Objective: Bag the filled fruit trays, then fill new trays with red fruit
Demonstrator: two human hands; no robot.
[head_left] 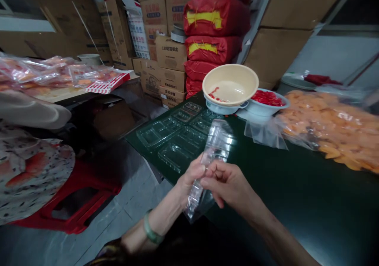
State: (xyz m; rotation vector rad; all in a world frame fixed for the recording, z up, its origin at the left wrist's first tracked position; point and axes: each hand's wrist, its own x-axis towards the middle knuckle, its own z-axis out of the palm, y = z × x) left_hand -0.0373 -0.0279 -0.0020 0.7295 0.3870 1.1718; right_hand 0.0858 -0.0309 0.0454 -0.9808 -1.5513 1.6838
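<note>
Red plastic stool [74,203] sits at far left under a co-worker's floral garment [29,167], with orange packs in clear wrap [56,74] on a bench beyond. Left hand [191,177], a jade bangle [152,232] on its wrist, and right hand [227,183] close in a narrow pinch on a clear plastic tray [207,167], loose film hanging from its lower end, just above the near left edge of a dark green table [296,191]. More clear trays [174,137] lie spread on the table's far corner, before a beige bowl [230,85] and a white bowl of red pieces [266,102]. Orange slices in a clear bag [331,128] fill the right side, with open green tabletop between them and the right hand.
</note>
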